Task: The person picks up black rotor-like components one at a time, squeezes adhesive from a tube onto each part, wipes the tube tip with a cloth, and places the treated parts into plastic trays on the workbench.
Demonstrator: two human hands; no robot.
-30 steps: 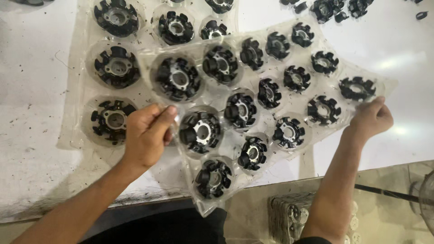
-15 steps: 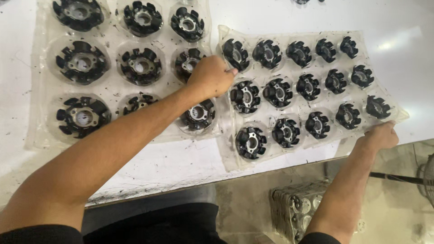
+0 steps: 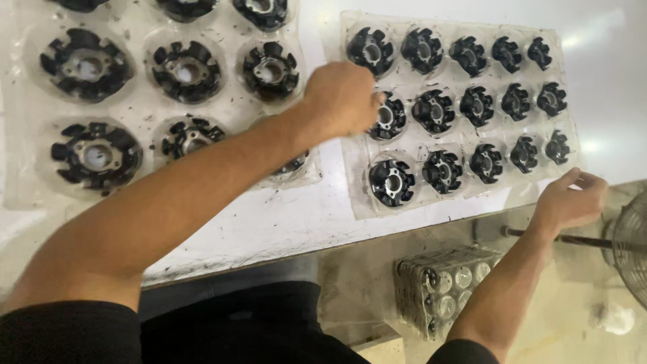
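The fingers of the left hand are curling together into a loose fist, and they are resting on the left edge of the clear plastic tray; whether they are pinching the tray or only pressing on it, the picture is not showing. The fingers of the right hand are closing on the lower right corner of the same tray, thumb on top, just over the edge of the white desk.

This tray is lying flat on the desk, at the right side, and it is carrying three rows of five small black ring-shaped parts, each one sitting in its own round pocket. Just under the left hand one such part is partly hidden by the knuckles.

To the left, a second clear tray is lying beside the first one, and the left forearm is crossing over its lower right corner. It is holding larger black parts of similar shape.

Below the desk edge, a stack of empty clear trays is standing on the floor, and a wire fan guard is showing at the right border.
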